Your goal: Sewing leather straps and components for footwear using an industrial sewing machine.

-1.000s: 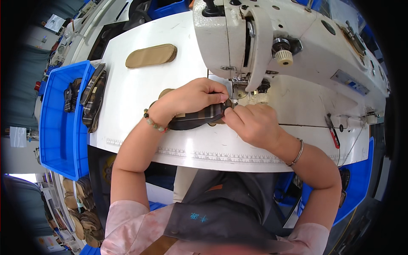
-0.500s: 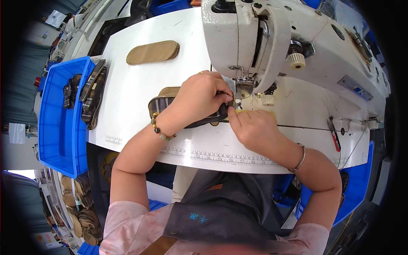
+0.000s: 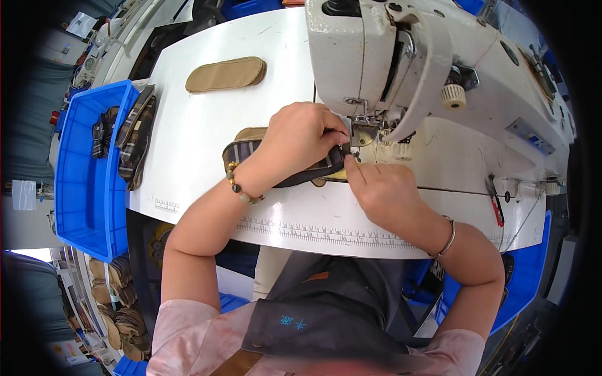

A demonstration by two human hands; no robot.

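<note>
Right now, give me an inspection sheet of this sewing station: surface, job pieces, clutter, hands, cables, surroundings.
Surface: white table with a printed ruler strip along its near edge.
Job's things: dark striped fabric piece lying under the head of the white sewing machine, over a tan layer.
Clutter: stack of tan oval pieces at the far left of the table; red-handled tool at the right.
Hands: left hand pressed on the striped piece; right hand with fingertips at the presser foot.
Cables: thin thread line across the table at the right; otherwise nothing seen.
Surroundings: blue bin at the left holding more striped pieces; stacked pieces on the floor below.
</note>
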